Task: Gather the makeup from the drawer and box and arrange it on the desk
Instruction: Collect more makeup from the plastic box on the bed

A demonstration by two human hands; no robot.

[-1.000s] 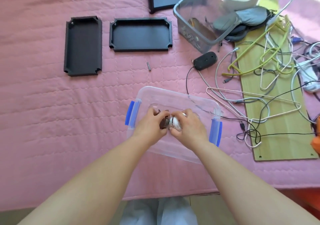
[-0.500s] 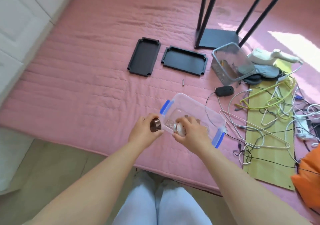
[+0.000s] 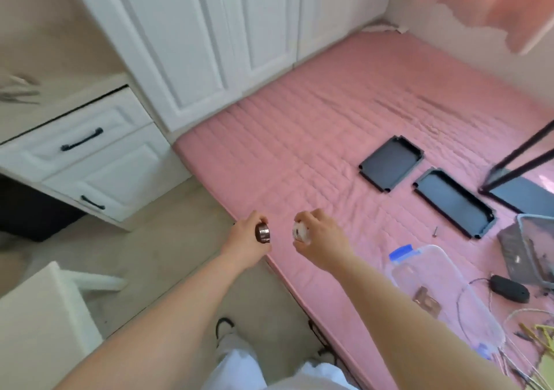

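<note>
While each hand grips a small jar, left hand (image 3: 244,241) dark jar (image 3: 263,233), right hand (image 3: 322,239) white jar (image 3: 299,231), pink quilted mattress (image 3: 329,138) fills 2 o'clock, white drawers (image 3: 90,156) at 10.

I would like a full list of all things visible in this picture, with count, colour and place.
dark jar: 1, brown with metal rim, in left hand
white jar: 1, white, in right hand
clear box: 1, clear with blue latch, on mattress at right; a brownish item inside
mattress: 1, pink, centre and right
black trays: 2, black, side by side on mattress
mouse: 1, black, right of clear box
bin: 1, clear grey, right edge
screw: 1, near trays
drawers: 2, white with black handles, left
cupboard doors: white, top
left hand: 1, holds dark jar
right hand: 1, holds white jar
</note>
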